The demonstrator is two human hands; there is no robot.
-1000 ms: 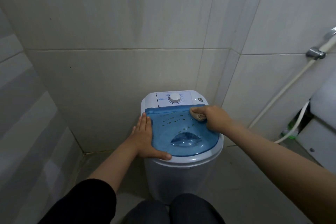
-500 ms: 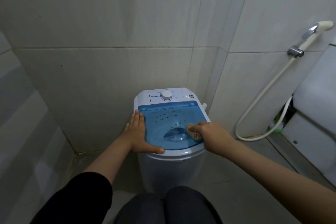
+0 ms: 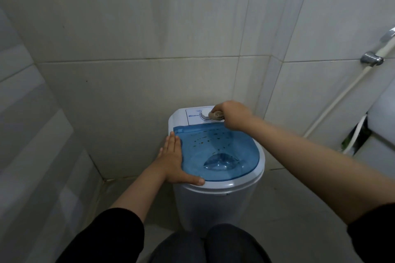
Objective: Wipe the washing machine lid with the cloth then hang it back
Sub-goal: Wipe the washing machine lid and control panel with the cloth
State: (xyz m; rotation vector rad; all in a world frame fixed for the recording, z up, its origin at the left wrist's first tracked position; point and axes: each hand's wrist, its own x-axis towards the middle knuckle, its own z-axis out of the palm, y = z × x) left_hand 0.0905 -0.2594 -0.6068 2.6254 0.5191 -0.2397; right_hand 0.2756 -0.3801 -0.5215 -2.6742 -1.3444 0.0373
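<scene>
The left hand (image 3: 173,161) lay flat, fingers extended together, on the left rim of the blue lid (image 3: 222,153) of the washing machine (image 3: 215,205). Beyond, the right hand (image 3: 234,114) gripped the bunched cloth (image 3: 216,115), pressed against the white dial (image 3: 205,115).

Small tan wadded cloth (image 3: 216,115) mostly buried in closed right hand (image 3: 235,115); white round dial (image 3: 204,115) partly covered. Blue panel lettering (image 3: 194,116) unreadable. White hose sprayer (image 3: 390,37) cropped at right edge.

Single head-worn view, angled down from close above the washing machine (image 3: 215,177) in a tiled corner.
</scene>
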